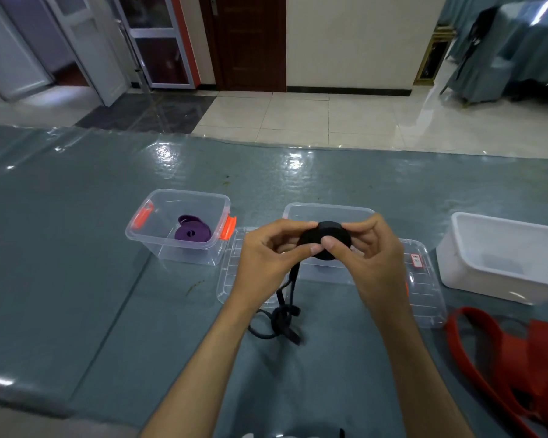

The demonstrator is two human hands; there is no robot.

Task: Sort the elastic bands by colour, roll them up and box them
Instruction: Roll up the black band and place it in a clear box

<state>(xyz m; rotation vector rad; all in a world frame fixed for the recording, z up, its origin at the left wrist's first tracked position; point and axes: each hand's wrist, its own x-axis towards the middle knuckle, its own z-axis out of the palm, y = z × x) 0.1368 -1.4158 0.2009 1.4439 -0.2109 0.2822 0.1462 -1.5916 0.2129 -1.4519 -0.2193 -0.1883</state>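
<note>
On the surface the clear box waits just beyond the hands. Left hand and right hand each keep a closed pinching grip on the black band roll. Its loose tail lies tangled near; a snag could likely unwind the roll.

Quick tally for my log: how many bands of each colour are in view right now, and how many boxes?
Purple bands: 1, rolled, in the left clear box
Black bands: 1, partly rolled, held by both hands
Red bands: 1 heap, number unclear
Clear boxes: 2
White boxes: 1
Total: 6 things, heap counted once
</note>
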